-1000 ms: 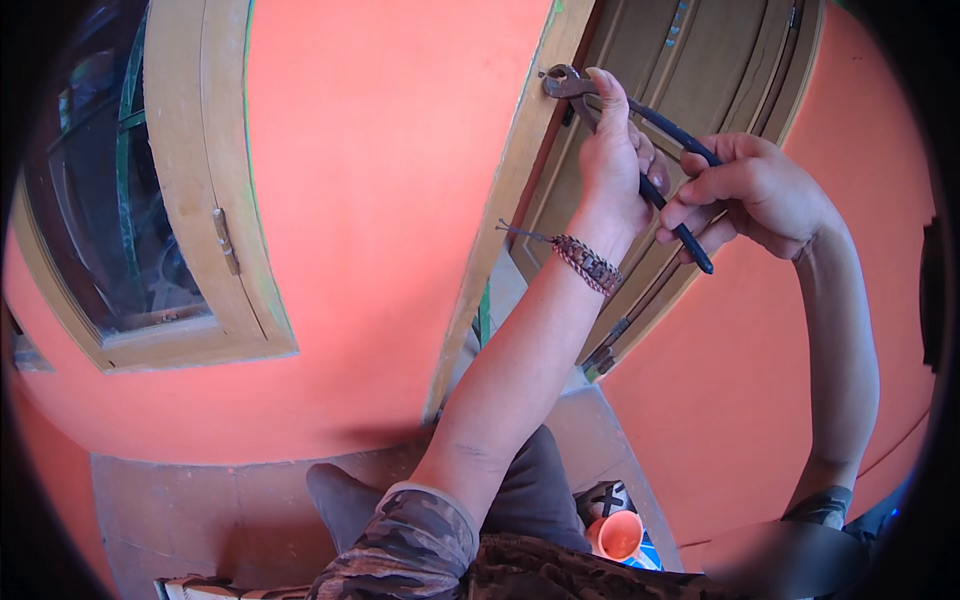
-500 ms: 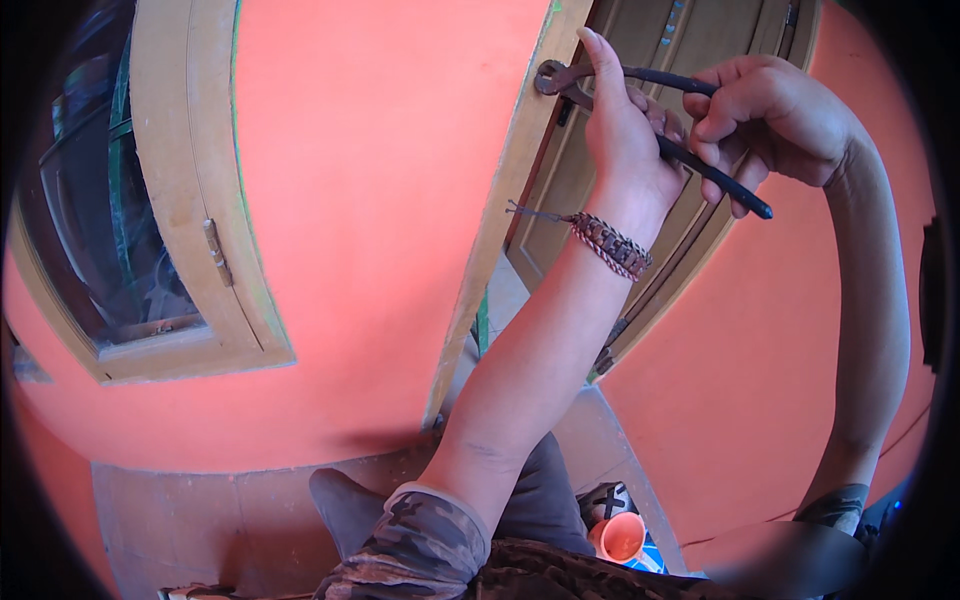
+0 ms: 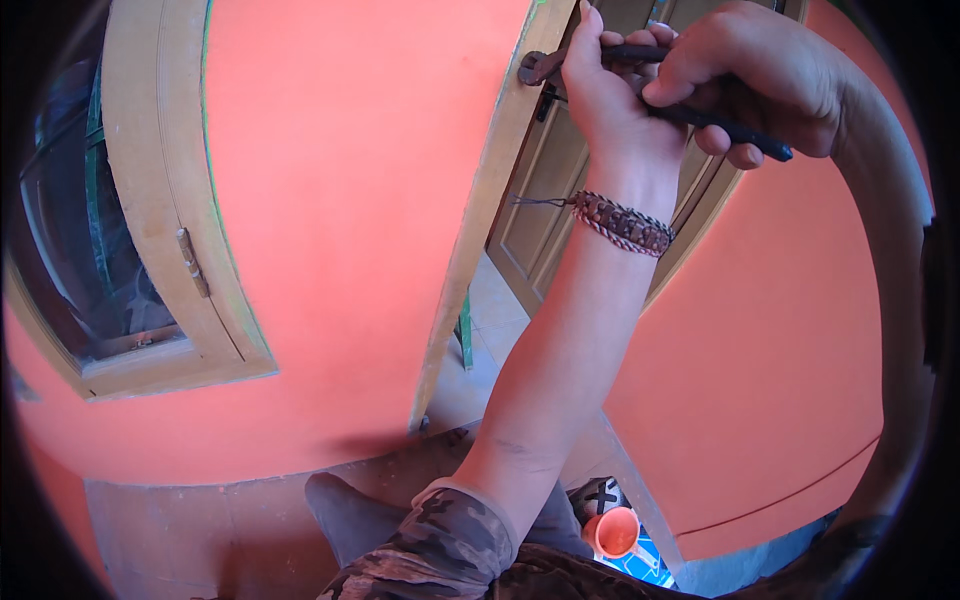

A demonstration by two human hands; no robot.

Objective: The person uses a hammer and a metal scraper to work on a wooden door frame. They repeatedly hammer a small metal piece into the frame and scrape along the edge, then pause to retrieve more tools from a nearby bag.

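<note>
A pair of pincers with a dark metal head and black handles reaches across the top of the view. Its rounded jaws are at the edge of the tan door frame; whether they bite on something there I cannot make out. My left hand, a braided bracelet on its wrist, is closed around the pincers near the head, thumb pointing up. Further back, my right hand grips both handles, and the lower handle's end sticks out beneath its fingers. Part of the handles is hidden behind the hands.
Behind my hands a wooden door stands open. A coral wall with a framed window is on the left, another coral wall on the right. An orange dipper sits low by my legs.
The pincers' handles have come closer together. My right hand has moved in toward my left and now wraps both handles. The whole view has shifted slightly.
</note>
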